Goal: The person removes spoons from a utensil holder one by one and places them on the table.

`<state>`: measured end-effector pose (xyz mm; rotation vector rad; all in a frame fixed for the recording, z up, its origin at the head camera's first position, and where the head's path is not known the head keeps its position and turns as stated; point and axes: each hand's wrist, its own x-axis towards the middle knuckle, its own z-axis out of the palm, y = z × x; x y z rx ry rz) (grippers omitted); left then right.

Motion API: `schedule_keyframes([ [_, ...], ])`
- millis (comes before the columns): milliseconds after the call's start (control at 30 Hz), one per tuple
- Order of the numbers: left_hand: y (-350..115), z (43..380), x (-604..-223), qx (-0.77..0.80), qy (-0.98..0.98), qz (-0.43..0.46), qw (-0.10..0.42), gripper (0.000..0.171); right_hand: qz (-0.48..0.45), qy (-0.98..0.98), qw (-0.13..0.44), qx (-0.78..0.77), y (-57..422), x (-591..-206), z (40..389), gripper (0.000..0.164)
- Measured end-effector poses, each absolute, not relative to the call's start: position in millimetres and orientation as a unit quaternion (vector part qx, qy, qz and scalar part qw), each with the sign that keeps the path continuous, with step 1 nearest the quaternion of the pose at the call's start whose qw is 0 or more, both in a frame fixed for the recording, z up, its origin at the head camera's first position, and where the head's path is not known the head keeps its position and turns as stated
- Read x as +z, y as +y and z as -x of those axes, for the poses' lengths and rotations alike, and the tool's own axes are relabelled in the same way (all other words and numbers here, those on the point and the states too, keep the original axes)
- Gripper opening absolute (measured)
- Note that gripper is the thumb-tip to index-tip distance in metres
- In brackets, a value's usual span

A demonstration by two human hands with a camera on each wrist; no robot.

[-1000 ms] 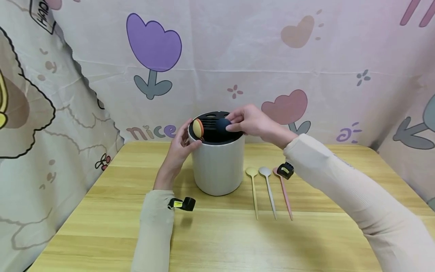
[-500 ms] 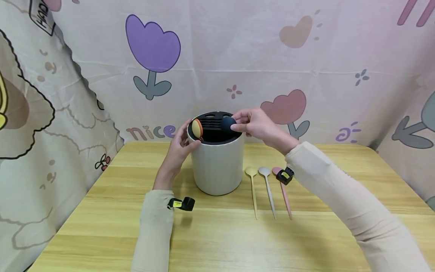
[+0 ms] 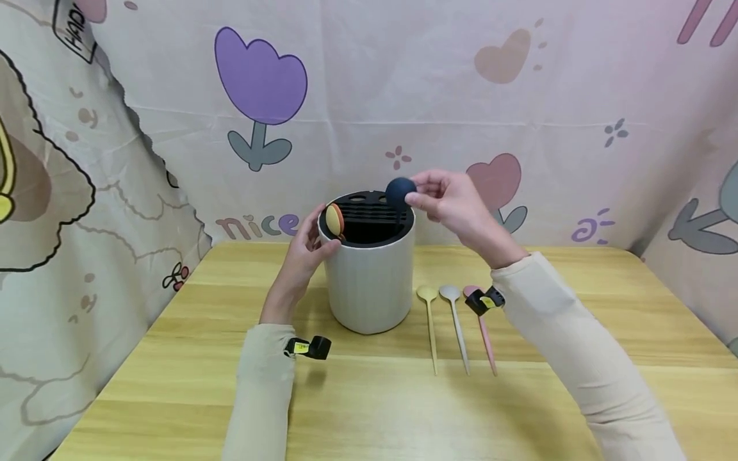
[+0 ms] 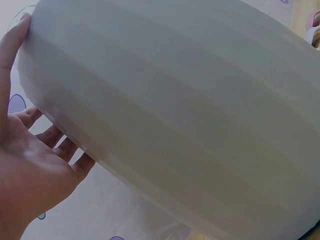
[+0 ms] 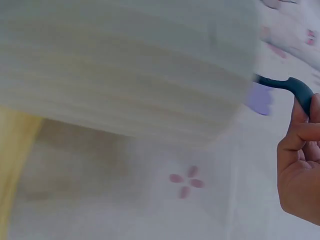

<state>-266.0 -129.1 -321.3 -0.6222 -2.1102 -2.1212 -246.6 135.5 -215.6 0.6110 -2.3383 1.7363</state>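
Note:
A white ribbed utensil holder [image 3: 369, 288] with a black slotted insert [image 3: 371, 197] stands upright on the table. My left hand [image 3: 302, 262] grips its left side near the rim, thumb in front and fingers behind; in the left wrist view the hand [image 4: 40, 165] lies against the white wall. Above the right part of the opening, my right hand [image 3: 455, 205] pinches a dark blue spoon [image 3: 400, 192] at its bowl, the handle pointing down into the opening. In the right wrist view the spoon [image 5: 300, 92] curves from the fingertips toward the rim. A yellow spoon [image 3: 334, 219] leans inside at the left, an orange one behind it.
To the right of the holder lie a yellow spoon [image 3: 427, 294], a grey spoon [image 3: 450, 293] and a pink spoon [image 3: 484, 333], side by side on the wooden table [image 3: 369, 410]. A printed curtain [image 3: 357, 77] hangs behind the table.
My right hand has moved right and then up, lifting the dark blue spoon higher above the opening. My left hand keeps its grip on the holder, which stays in place.

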Motion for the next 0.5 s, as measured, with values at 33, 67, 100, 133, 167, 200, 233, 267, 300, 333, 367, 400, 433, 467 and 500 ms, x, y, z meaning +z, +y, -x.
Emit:
schedule_keyframes([
  [33,-129.4,265.8,-321.0,-0.694,-0.690,0.203,0.043,0.084,-0.212,-0.771,0.098,0.592,136.1,-211.6,244.0,0.016],
  [67,-129.7,265.5,-320.7,-0.694,-0.690,0.203,0.044,0.083,-0.220,-0.757,0.113,0.604,136.8,-207.9,241.2,0.013],
  [100,-130.0,265.2,-320.5,-0.693,-0.690,0.203,0.045,0.082,-0.230,-0.744,0.127,0.615,137.5,-204.6,238.2,0.012],
  [133,-130.2,264.9,-320.4,-0.693,-0.690,0.203,0.046,0.082,-0.238,-0.731,0.142,0.624,138.2,-201.4,234.5,0.010],
  [167,-130.5,264.8,-320.3,-0.693,-0.690,0.203,0.046,0.082,-0.246,-0.717,0.155,0.633,138.8,-198.3,230.3,0.011],
  [200,-130.6,264.7,-320.3,-0.694,-0.689,0.204,0.046,0.082,-0.255,-0.701,0.168,0.644,139.6,-195.9,226.2,0.013],
  [233,-130.4,264.9,-320.3,-0.694,-0.689,0.203,0.046,0.083,-0.264,-0.684,0.179,0.656,140.7,-193.8,222.2,0.015],
  [267,-130.2,265.0,-320.2,-0.693,-0.690,0.203,0.046,0.083,-0.274,-0.667,0.190,0.666,142.1,-192.0,218.3,0.018],
  [300,-129.9,265.2,-320.2,-0.693,-0.691,0.202,0.045,0.083,-0.283,-0.652,0.201,0.674,143.7,-190.5,214.3,0.020],
  [333,-129.7,265.5,-320.2,-0.693,-0.691,0.202,0.044,0.084,-0.291,-0.637,0.212,0.682,145.4,-189.0,210.6,0.021],
  [367,-129.3,265.7,-320.1,-0.693,-0.691,0.202,0.044,0.084,-0.299,-0.622,0.222,0.689,147.2,-187.9,207.4,0.021],
  [400,-128.9,265.7,-319.9,-0.693,-0.691,0.201,0.044,0.085,-0.304,-0.605,0.230,0.699,149.1,-187.1,204.5,0.019],
  [433,-128.8,265.8,-319.8,-0.694,-0.690,0.201,0.044,0.085,-0.310,-0.594,0.240,0.702,151.2,-186.3,202.0,0.016],
  [467,-128.5,265.9,-319.7,-0.694,-0.690,0.201,0.044,0.087,-0.315,-0.584,0.252,0.704,153.1,-185.7,199.6,0.013],
  [500,-128.4,266.0,-319.6,-0.694,-0.690,0.201,0.043,0.088,-0.318,-0.574,0.262,0.708,155.2,-185.3,197.3,0.010],
])
